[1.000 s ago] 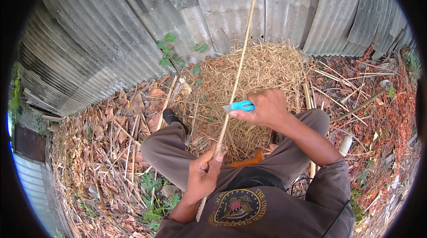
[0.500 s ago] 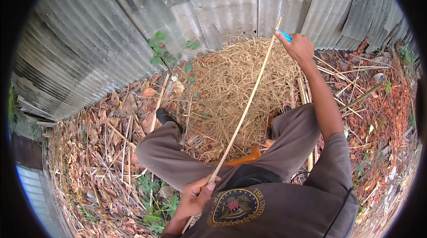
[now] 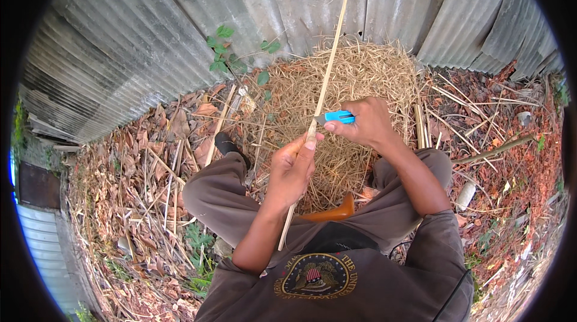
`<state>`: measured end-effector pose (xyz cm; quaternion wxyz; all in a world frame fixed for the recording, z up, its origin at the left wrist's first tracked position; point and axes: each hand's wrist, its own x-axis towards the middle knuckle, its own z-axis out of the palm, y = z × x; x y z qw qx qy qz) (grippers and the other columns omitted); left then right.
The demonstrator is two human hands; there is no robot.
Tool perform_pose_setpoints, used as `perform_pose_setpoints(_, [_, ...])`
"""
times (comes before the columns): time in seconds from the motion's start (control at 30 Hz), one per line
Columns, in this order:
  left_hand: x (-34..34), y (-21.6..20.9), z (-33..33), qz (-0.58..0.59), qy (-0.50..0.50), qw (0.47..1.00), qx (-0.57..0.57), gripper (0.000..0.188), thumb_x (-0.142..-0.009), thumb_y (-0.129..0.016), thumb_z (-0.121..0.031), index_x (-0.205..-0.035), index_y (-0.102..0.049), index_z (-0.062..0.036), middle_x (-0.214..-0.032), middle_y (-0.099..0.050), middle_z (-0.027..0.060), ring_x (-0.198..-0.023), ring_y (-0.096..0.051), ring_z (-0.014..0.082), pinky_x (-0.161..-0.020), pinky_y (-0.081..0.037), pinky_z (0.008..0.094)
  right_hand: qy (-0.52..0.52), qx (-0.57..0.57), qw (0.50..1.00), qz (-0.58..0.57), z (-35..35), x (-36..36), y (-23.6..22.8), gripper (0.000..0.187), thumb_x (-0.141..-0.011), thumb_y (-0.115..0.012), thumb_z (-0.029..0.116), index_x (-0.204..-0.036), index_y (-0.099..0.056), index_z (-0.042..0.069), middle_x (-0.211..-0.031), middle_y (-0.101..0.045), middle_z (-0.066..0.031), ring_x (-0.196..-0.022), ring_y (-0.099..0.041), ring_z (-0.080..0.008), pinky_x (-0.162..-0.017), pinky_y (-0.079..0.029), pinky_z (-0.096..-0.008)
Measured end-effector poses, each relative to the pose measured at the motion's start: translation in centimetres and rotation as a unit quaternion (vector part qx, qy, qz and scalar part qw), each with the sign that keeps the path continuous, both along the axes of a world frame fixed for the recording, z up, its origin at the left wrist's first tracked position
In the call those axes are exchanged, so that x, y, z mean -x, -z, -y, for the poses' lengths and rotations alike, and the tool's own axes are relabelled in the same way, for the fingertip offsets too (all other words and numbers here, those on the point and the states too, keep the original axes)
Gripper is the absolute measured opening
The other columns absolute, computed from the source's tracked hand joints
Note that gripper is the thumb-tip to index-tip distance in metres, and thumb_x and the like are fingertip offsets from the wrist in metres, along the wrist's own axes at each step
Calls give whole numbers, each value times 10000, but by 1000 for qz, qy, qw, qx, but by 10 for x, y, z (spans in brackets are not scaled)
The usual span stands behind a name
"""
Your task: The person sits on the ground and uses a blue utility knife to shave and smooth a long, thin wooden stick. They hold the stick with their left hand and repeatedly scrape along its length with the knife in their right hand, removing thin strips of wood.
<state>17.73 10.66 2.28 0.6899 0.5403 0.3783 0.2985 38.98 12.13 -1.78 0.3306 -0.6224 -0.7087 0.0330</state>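
Note:
A long, thin, pale strip that looks like split bamboo (image 3: 330, 69) slants from my lap up toward the metal wall. My left hand (image 3: 291, 168) is closed round its lower part, thumb along the top, with the tail end sticking out below. Just above that grip, my right hand (image 3: 369, 122) holds a blue utility knife (image 3: 339, 117). Its grey blade lies at the strip's edge, close to my left fingertips; whether it bites in cannot be made out. An orange curved handle-like thing (image 3: 333, 211) rests between my legs.
A heap of pale shavings (image 3: 360, 78) lies between my feet. Corrugated metal sheets (image 3: 312, 9) stand behind it, with a leafy green plant (image 3: 222, 51) in front. Dry leaves (image 3: 144, 171) and loose sticks cover the ground on both sides. A whitish cylinder (image 3: 465, 196) lies by my right knee.
My right hand has come down from the strip's far end to its lower part with the knife. My left hand has moved up and forward, and the strip now reaches farther toward the wall.

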Motion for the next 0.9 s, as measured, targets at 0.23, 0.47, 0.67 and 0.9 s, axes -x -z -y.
perform_pose_setpoints(0.23, [-9, 1, 1, -61, -39, 994, -78, 285, -993, -488, -221, -1178, -591, -30, -544, -367, -76, -438, -312, 0, -392, -242, 191, 7, -11, 999, 33, -3, 1, -2, 708, -677, -570, 785, -530, -621, 94, -428, -521, -80, -409, -564, -268, -416, -435, -376])
perform_pose_setpoints(0.47, [-15, -1, 3, -63, -39, 987, -143, 274, -985, -504, -169, -1195, -584, -13, -623, -378, -95, -530, -304, -8, -457, -237, 187, 0, -135, 989, 63, -21, -10, -4, 706, -649, -589, 793, -477, -525, 111, -413, -461, -56, -384, -518, -252, -392, -392, -370])
perform_pose_setpoints(0.67, [-12, -21, 9, -125, -28, 970, -207, 259, -980, -514, -145, -1170, -590, 13, -685, -419, -89, -580, -327, -16, -490, -257, 178, 59, -120, 990, 40, -28, -23, -18, 714, -714, -537, 772, -502, -563, 91, -420, -484, -74, -417, -543, -275, -439, -426, -398])
perform_pose_setpoints(0.9, [-3, -4, 35, -70, -51, 988, -127, 241, -975, -512, -128, -1168, -580, 0, -654, -402, -98, -544, -297, -21, -459, -218, 184, 95, 9, 995, -19, -22, -16, -9, 736, -760, -491, 761, -544, -621, 70, -431, -510, -120, -438, -562, -318, -472, -442, -432])
